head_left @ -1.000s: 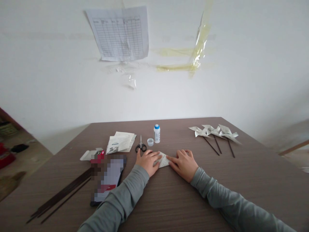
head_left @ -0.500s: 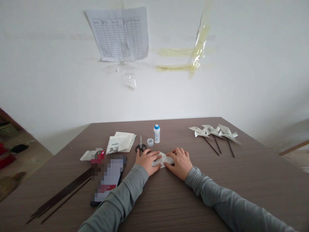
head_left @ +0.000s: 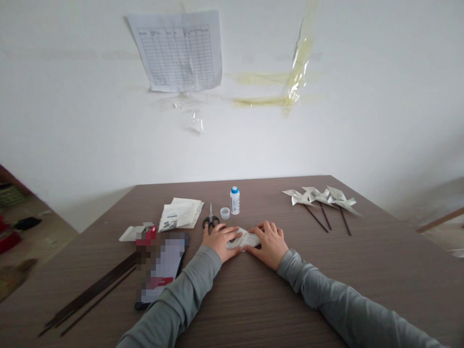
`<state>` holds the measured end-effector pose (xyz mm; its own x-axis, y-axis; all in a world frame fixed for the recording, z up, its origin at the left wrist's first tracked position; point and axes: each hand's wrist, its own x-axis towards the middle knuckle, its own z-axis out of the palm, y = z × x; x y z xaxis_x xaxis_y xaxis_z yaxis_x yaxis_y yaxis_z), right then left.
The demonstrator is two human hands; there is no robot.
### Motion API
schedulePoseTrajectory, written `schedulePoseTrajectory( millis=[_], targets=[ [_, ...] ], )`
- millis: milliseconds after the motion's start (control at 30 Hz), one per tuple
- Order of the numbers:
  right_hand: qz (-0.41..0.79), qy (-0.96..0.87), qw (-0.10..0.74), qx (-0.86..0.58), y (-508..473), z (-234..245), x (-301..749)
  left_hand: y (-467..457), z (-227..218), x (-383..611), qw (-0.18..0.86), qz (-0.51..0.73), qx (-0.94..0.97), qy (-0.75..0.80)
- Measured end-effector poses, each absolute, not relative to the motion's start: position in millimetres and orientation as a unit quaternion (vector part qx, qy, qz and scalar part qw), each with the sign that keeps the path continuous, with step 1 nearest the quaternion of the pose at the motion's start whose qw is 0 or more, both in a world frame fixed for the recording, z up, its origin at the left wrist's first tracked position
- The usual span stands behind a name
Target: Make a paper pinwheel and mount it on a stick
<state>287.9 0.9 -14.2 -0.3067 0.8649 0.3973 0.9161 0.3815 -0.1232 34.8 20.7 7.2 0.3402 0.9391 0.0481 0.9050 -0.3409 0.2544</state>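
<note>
On the brown wood-grain worktop [head_left: 380, 256], midway between its side edges, lies a folded whitish paper [head_left: 247, 239]. The left hand [head_left: 220, 241] rests spread fingers on it; the right hand [head_left: 271, 244] touches it with bent fingers, any pinch unclear.
</note>
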Motion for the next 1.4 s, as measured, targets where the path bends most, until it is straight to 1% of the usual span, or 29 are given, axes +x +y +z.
schedulePoseTrajectory(
  millis=[133,333,533,600,667,800,967,1167,1400],
  targets=[
    [-0.054,-0.800,0.206,-0.561,2,-13,290,20,11,35,0.113,0.072,0.808,0.574],
    [-0.064,-0.786,0.215,-0.576,7,-20,283,18,16,38,0.106,0.068,0.807,0.577],
    [-0.008,-0.778,0.227,-0.586,2,-14,285,16,18,38,0.102,0.077,0.808,0.575],
    [0.033,-0.777,0.210,-0.593,-2,-4,287,16,18,37,0.094,0.090,0.816,0.564],
    [0.092,-0.761,0.171,-0.620,-5,9,288,17,20,36,0.091,0.080,0.818,0.562],
    [0.145,-0.734,0.126,-0.651,-7,29,289,18,27,37,0.104,0.007,0.808,0.579],
    [0.162,-0.730,0.114,-0.654,-8,33,290,15,33,39,0.100,0.006,0.810,0.579],
    [0.167,-0.728,0.108,-0.656,-5,33,295,14,38,39,0.129,-0.008,0.801,0.584],
    [0.185,-0.711,0.057,-0.676,-2,46,303,14,38,38,0.135,0.010,0.798,0.587]
  ],
)
